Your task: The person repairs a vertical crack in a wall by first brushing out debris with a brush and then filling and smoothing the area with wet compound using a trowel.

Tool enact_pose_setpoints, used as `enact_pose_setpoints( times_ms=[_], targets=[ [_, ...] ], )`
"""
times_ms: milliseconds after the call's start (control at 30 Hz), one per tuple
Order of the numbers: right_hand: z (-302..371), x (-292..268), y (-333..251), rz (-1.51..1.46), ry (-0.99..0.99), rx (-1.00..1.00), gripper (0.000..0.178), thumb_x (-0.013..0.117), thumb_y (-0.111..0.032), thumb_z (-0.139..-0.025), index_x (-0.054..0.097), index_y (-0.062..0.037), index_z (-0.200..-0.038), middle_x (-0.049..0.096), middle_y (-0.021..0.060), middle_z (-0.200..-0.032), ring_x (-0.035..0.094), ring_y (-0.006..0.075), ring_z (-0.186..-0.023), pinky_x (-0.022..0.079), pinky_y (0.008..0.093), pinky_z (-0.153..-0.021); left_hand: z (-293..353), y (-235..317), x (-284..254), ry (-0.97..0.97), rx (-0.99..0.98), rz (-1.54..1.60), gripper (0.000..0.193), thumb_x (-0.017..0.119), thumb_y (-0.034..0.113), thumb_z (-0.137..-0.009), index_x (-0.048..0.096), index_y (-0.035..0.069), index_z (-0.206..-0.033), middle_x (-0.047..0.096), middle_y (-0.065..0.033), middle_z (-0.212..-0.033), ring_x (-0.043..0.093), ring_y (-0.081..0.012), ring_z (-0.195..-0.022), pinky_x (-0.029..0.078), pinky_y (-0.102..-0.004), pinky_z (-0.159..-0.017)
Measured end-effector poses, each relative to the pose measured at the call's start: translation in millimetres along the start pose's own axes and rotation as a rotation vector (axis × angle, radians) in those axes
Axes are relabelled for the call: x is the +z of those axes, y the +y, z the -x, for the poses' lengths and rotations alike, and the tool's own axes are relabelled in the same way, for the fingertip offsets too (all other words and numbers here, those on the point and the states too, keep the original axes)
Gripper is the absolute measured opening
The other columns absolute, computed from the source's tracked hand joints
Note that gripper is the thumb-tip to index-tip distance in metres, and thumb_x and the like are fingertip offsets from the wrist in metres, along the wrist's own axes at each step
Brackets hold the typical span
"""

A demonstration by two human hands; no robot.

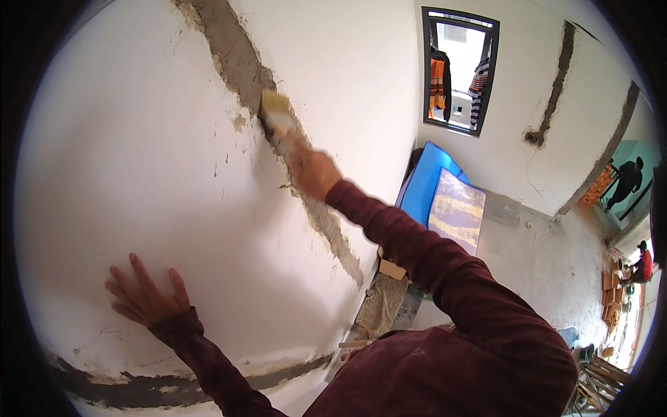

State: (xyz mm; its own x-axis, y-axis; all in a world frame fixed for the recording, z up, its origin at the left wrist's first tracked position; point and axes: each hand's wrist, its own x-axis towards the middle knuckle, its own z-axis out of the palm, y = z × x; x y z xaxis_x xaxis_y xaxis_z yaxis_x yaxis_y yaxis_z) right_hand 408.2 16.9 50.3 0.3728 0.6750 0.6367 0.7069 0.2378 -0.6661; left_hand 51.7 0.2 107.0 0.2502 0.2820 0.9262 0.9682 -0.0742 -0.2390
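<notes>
My right hand [310, 167] is closed around the handle of a flat paintbrush [276, 104] with pale yellowish bristles. The brush and fingers are slightly blurred. Its bristles lie at a rough grey mortar strip [240, 59] that runs slanting down the white wall [139, 174]; I cannot tell how firmly they touch. Ragged edges and small dark spatters flank the strip. Lower on the left, my left hand [147, 292] rests flat against the wall with its fingers spread, holding nothing.
A dark mortar band [174, 389] crosses the wall's bottom. By the corner stand a blue sheet [424, 184] and a patterned panel [457, 208], beside a cardboard piece [392, 269]. A window [460, 69] shows hanging clothes. Far right are two people [627, 182], stacked bricks [611, 299] and wooden pieces [601, 382].
</notes>
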Motion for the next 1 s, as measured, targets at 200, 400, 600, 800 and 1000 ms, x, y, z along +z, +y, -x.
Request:
enact_pose_setpoints(
  times_ms=[200, 400, 600, 800, 1000],
  targets=[
    [56, -41, -12, -0.080, -0.219, -0.050, 0.042, 0.048, -0.019, -0.094, 0.047, -0.0118, -0.136, 0.062, 0.0241, -0.071, 0.062, 0.0437, -0.067, 0.049, 0.0516, -0.066, 3, -19, 0, 0.064, 0.031, -0.047, 0.062, 0.053, 0.051, -0.089, 0.041, 0.024, -0.145, 0.026, -0.0098, -0.156, 0.023, -0.0357, -0.143, 0.019, -0.0626, -0.111],
    [-59, -51, -32, 0.050, 0.152, -0.112, 0.040, 0.050, -0.016, -0.092, 0.050, -0.0048, -0.130, 0.060, 0.0237, -0.067, 0.061, 0.0391, -0.060, 0.049, 0.0464, -0.057, 0, -10, -1, 0.036, 0.023, -0.038, 0.062, 0.051, 0.052, -0.089, 0.042, 0.024, -0.144, 0.028, -0.0114, -0.154, 0.024, -0.0380, -0.142, 0.020, -0.0631, -0.110],
    [11, -47, -16, 0.106, -0.272, -0.131, 0.041, 0.048, -0.017, -0.090, 0.054, -0.0124, -0.130, 0.064, 0.0224, -0.073, 0.062, 0.0419, -0.066, 0.051, 0.0501, -0.065, 3, -19, -5, 0.027, 0.017, -0.058, 0.062, 0.048, 0.052, -0.090, 0.042, 0.022, -0.144, 0.029, -0.0125, -0.154, 0.025, -0.0382, -0.142, 0.020, -0.0630, -0.110],
    [-85, -108, -47, 0.144, 0.236, -0.350, 0.031, 0.043, -0.023, -0.096, 0.058, -0.0103, -0.120, 0.064, 0.0218, -0.075, 0.061, 0.0433, -0.062, 0.051, 0.0537, -0.061, 3, -22, 1, 0.043, 0.019, -0.018, 0.066, 0.045, 0.055, -0.087, 0.043, 0.022, -0.143, 0.032, -0.0141, -0.152, 0.026, -0.0400, -0.141, 0.019, -0.0636, -0.110],
    [-249, -108, -140, 0.451, 0.178, -0.322, 0.042, 0.051, -0.019, -0.081, 0.058, -0.0109, -0.121, 0.067, 0.0224, -0.099, 0.064, 0.0393, -0.097, 0.050, 0.0474, -0.088, 3, -19, 2, 0.038, 0.023, -0.004, 0.067, 0.045, 0.055, -0.087, 0.042, 0.021, -0.144, 0.031, -0.0144, -0.153, 0.026, -0.0403, -0.141, 0.019, -0.0640, -0.110]
  ],
)
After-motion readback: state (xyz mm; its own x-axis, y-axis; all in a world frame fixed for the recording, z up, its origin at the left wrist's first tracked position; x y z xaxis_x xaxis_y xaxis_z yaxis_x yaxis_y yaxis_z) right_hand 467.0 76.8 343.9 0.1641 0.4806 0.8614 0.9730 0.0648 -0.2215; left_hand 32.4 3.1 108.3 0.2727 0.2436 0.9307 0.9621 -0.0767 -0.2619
